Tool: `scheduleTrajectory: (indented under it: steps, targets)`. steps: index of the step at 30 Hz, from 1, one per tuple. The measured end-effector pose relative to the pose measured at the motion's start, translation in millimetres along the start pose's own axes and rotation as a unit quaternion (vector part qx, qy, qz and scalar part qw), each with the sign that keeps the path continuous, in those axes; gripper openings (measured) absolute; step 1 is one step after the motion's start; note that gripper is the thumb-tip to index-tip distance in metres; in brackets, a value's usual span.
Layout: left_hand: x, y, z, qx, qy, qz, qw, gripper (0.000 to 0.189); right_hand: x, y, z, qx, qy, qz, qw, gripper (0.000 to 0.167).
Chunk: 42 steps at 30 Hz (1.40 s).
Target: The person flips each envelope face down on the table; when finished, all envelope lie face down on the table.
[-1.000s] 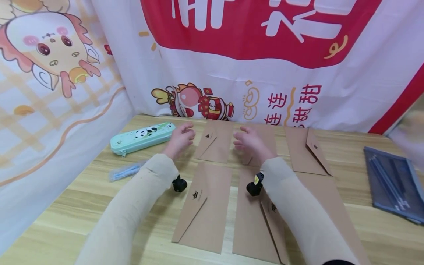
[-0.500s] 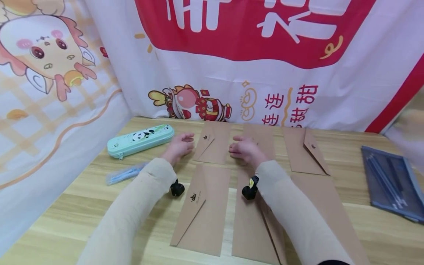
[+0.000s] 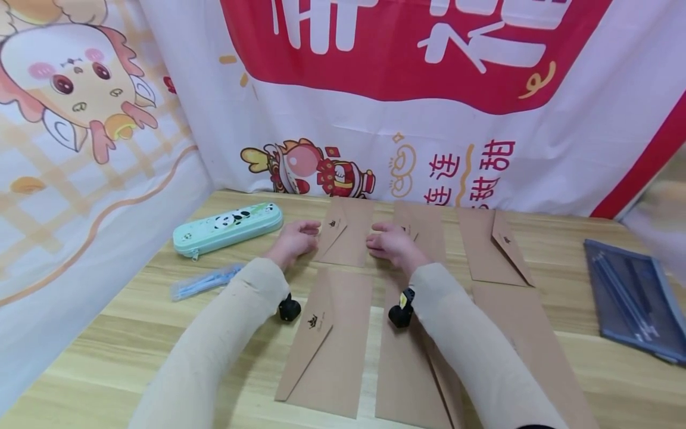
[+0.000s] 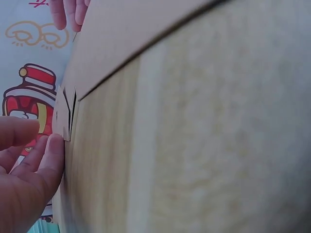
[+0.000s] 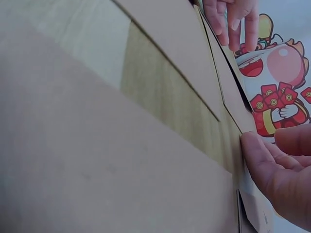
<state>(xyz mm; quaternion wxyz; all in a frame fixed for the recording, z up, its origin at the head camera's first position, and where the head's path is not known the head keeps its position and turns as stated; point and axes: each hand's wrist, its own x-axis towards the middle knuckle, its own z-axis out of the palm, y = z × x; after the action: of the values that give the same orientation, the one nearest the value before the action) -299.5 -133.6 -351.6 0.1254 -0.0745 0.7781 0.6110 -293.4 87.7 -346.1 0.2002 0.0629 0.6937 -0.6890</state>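
Since the earlier frame: left hand [image 3: 296, 240] and right hand [image 3: 395, 245] drawn closer together, flanking the back-left envelope [image 3: 351, 235], which lies flat on the table [image 3: 134, 357]. Fingers of both released, loosely extended, tips at its side edges; contact cannot be told. Count: envelopes, six, in two rows of three; pencil case [image 3: 227, 229], one; blue packet [image 3: 200, 283], one; mesh pouch [image 3: 635, 298], one.

The envelopes [image 3: 337, 351] look matt paper, the tabletop [image 3: 107, 357] smooth wood.

The right hand [image 3: 393, 244] partly hides the upper middle envelope [image 3: 430, 231]; both sleeves [image 3: 214, 333] are cropped.
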Motion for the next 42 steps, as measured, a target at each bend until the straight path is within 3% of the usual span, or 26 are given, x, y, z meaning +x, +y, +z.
scheduleTrajectory:
  steps: [9,15,23,30,34,42]
  targets:
    - [-2.7,-0.2,1.0,-0.009,-0.013,0.016,0.9997,0.059,0.7,0.8,-1.9,-0.046,-0.008,-0.005,0.9989,0.06]
    - [-4.5,-3.4,-2.4,-0.038,0.008,0.019,0.9991,0.056,1.9,4.2,3.0,-0.059,-0.021,-0.014,0.9979,0.065]
    - [-5.1,-3.8,-6.4,-0.068,0.029,0.046,0.9962,0.05,2.3,4.3,9.4,-0.092,-0.024,-0.031,0.9949,0.061]
    - [-6.6,-2.1,-9.0,-0.087,0.063,0.07,0.9918,0.045,1.1,3.5,19.1,-0.105,-0.052,-0.034,0.9926,0.059]
    - [-8.6,2.8,-10.8,-0.123,0.06,0.082,0.9871,0.045,2.6,3.1,22.8,-0.109,-0.053,-0.032,0.9922,0.059]
    - [-14.4,21.0,-8.3,-0.158,0.019,0.116,0.9804,0.047,3.8,3.0,26.5,-0.108,-0.064,-0.029,0.9916,0.066]
